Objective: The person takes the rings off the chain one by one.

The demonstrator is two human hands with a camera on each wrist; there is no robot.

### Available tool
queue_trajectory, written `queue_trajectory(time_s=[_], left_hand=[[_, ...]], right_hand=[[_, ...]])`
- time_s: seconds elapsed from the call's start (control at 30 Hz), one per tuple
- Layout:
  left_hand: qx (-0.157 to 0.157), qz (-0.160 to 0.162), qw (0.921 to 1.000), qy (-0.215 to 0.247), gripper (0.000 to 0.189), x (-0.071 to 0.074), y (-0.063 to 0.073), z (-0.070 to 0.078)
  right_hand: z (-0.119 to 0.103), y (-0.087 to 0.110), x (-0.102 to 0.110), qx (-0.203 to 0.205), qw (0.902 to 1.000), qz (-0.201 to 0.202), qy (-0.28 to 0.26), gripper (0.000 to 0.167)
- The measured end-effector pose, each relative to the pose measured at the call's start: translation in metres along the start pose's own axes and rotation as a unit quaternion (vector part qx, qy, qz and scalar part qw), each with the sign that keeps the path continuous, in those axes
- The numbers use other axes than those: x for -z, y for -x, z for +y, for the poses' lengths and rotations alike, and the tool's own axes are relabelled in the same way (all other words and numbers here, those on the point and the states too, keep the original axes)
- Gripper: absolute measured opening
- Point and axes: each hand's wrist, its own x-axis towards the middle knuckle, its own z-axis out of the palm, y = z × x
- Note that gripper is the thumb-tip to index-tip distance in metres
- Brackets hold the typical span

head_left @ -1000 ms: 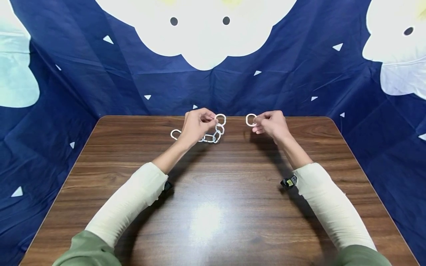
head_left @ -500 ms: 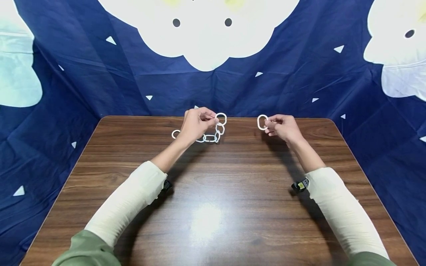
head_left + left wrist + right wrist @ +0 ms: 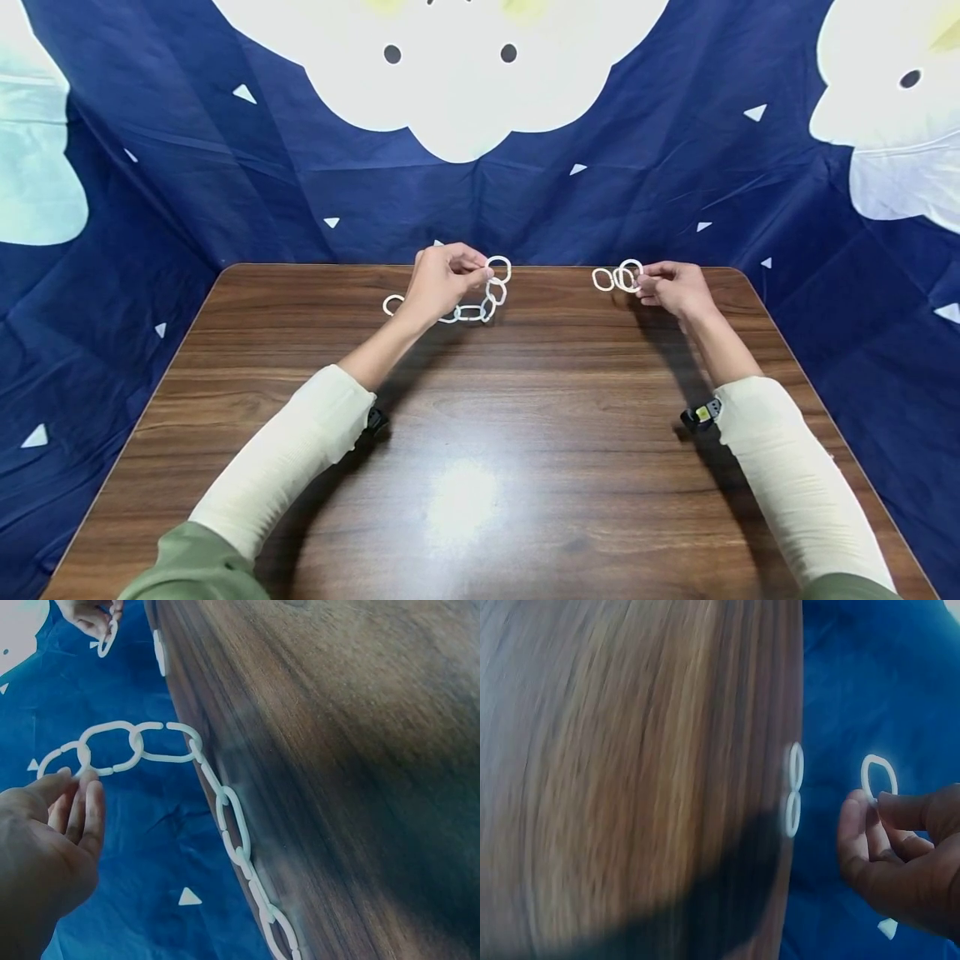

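At the table's far edge my left hand (image 3: 442, 283) pinches the end link of a white plastic chain (image 3: 470, 313) between thumb and fingers. Several joined links dangle from there and run along the tabletop to the left, partly behind the hand and wrist. The left wrist view shows the links (image 3: 109, 724) looped through one another. Farther right, my right hand (image 3: 678, 289) pinches a single white link (image 3: 882, 759), held up apart from the chain. Below and left of it, two loose links (image 3: 796, 766) lie side by side on the table.
The brown wooden table (image 3: 480, 392) ends just beyond both hands. A blue cloth backdrop (image 3: 375, 200) with white cloud shapes rises behind its far edge and along both sides. Dark wrist cameras (image 3: 701, 415) sit under the pale sleeves.
My right hand has moved right with its link, and the two loose links on the table have come into view. My left hand and the chain have hardly moved.
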Motion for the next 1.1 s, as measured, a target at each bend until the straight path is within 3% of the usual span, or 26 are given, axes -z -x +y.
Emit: queue_trajectory(time_s=[0.5,1.1], left_hand=[[-0.003,-0.009,0.9999,0.005,0.015,-0.003,-0.002,0.002],[-0.005,-0.015,0.9997,0.021,0.015,-0.004,-0.002,0.006]], right_hand=[[0.024,-0.017,0.033,-0.043,0.9982,0.028,-0.032,0.028],[0.042,-0.036,0.031,-0.094,0.9902,0.083,-0.061,0.015]])
